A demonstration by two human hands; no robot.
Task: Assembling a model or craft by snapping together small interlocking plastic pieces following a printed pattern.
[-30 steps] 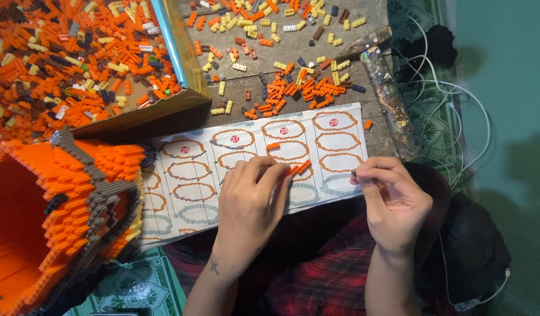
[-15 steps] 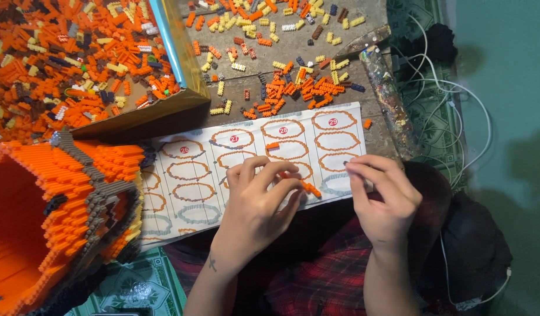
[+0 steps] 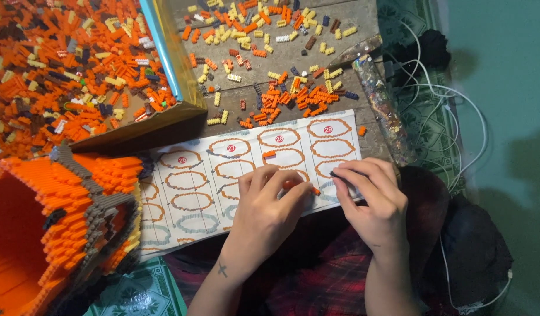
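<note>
1. On the instruction sheet (image 3: 246, 175), your left hand (image 3: 270, 208) rests flat-knuckled, its grip pinching a short strip of orange bricks (image 3: 298, 185) against the paper, likely to match the printed ring outlines.
2. Just right of that strip, your right hand (image 3: 372, 202) pins the sheet's edge, fingertips pressed together on a small dark piece (image 3: 340, 174).
3. Beyond the sheet, loose studded bricks (image 3: 293, 99) lie scattered; left of it stands a ridged orange brick model (image 3: 53, 222).
</note>
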